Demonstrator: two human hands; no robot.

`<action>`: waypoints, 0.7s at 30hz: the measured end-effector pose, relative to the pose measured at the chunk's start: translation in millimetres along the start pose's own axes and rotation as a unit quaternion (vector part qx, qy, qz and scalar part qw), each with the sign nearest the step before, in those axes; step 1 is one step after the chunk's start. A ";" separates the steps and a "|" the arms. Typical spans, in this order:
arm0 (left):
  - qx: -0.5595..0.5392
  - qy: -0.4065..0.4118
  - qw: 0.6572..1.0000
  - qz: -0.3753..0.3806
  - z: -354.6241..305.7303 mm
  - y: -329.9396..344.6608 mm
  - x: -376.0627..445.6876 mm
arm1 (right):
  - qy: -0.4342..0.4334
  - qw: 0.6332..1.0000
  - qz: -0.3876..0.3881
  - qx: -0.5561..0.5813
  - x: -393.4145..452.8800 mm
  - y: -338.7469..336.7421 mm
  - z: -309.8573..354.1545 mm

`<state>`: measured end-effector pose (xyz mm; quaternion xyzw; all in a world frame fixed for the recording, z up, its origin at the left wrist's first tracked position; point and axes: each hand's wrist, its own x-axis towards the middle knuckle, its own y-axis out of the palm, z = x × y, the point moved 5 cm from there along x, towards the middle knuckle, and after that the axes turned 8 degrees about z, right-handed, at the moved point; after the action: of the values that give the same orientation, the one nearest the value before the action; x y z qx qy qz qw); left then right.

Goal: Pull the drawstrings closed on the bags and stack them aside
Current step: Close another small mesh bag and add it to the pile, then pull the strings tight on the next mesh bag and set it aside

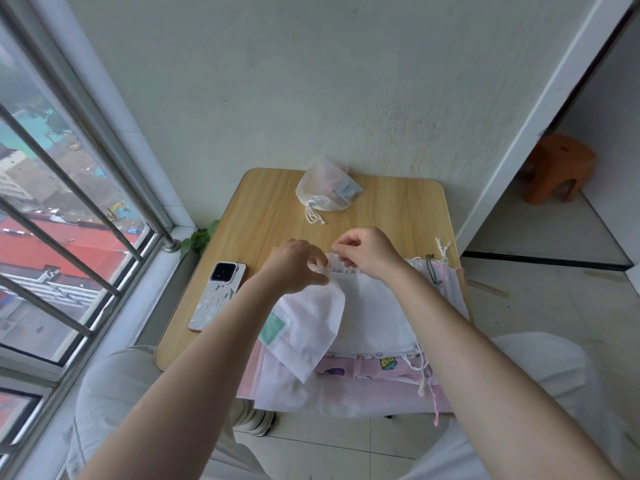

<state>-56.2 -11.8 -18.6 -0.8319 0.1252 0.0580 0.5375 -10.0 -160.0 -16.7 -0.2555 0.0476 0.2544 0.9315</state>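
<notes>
- A white drawstring bag (308, 320) is held at its gathered top edge, lying over a pile of white and pink bags (374, 368) at the near edge of the wooden table (263, 209).
- The bag's top is pinched by the left hand (298, 266) and the right hand (367, 252), both clenched on the fabric.
- A cinched bag (327, 190) is seen at the far edge.
- A phone (217, 296) is laid to the left.

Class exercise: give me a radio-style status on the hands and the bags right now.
Left hand, right hand pinching white bag mouth. One closed bag at far edge. Phone left, clear.
</notes>
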 end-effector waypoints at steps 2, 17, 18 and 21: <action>-0.044 -0.043 0.998 -0.016 3.6 -5.1 8.3 | 0.025 0.999 0.009 -0.038 0.5 -7.7 4.3; -0.397 -0.205 0.889 -0.101 16.5 -42.4 59.5 | -0.055 0.965 -0.085 -0.240 47.4 -56.0 65.1; -0.374 -0.213 0.899 -0.083 17.5 -36.1 58.8 | -0.043 0.966 -0.071 -0.244 48.3 -54.2 58.5; -0.264 -0.192 0.944 -0.037 15.5 -14.2 56.9 | 0.030 0.957 0.017 -0.288 47.7 -41.8 26.6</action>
<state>3.0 -0.6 -25.7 -0.9210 -0.0310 0.2281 0.3141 51.1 -156.2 14.7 -0.5193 0.0046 0.2657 0.8122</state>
